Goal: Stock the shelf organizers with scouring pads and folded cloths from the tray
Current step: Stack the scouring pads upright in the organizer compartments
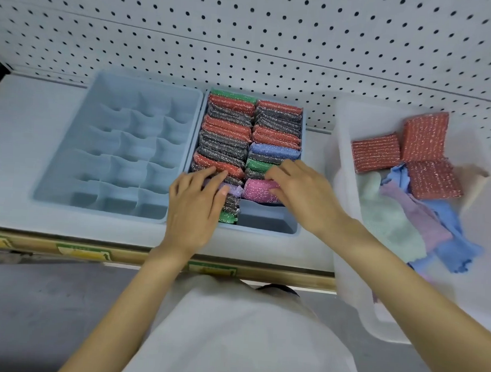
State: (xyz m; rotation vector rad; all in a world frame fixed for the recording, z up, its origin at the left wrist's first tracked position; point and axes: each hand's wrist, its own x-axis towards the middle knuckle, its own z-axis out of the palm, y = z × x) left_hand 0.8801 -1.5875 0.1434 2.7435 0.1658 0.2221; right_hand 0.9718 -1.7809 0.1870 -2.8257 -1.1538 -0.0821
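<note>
Currently, left hand (192,205) lies flat, fingers straight, pressing glittery ribbed scouring pads (223,145) in the blue plastic organizer (264,231). Right hand (303,194) pinches the sparkly pink pad (257,190) there. Square red pads (435,178) and soft cloths (390,222) lie in the translucent tray (343,191).

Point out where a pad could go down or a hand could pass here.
Free: every cell of the grid organizer, the front-right slot below the pink pad, and bare shelf left of the grid. Crowded: the packed pad organizer, where the left hand and right hand work.
</note>
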